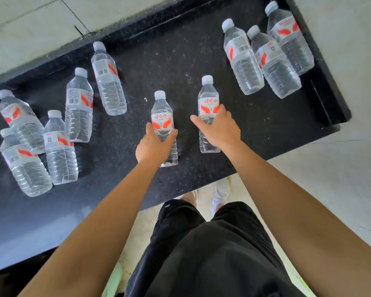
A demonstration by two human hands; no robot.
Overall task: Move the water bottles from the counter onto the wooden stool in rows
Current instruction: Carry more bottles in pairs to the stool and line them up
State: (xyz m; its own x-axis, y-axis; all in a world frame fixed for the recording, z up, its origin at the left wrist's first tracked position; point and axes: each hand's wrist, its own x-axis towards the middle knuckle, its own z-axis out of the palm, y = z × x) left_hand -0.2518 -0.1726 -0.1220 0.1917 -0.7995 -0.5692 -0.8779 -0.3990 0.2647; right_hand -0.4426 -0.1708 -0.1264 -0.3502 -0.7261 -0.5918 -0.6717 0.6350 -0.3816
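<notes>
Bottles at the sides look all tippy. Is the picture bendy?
Head view: yes, the wide lens bends things, so the left bottles and right bottles fan outward; the two middle bottles, gripped by the left hand and right hand, look straighter; light is soft, shadows on the counter faint.

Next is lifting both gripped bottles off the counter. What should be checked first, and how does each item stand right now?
1. Left hand holds the nearer middle bottle, fingers curled round it: ok.
2. Right hand holds the farther middle bottle; one digit points sideways past the bottle: cannot tell if the hold is firm.
3. White caps on both held bottles: ok.
4. Both held bottles stand apart from the other bottles on the counter: ok.
5. Wooden stool ready to receive them: not in view, cannot tell.
</notes>
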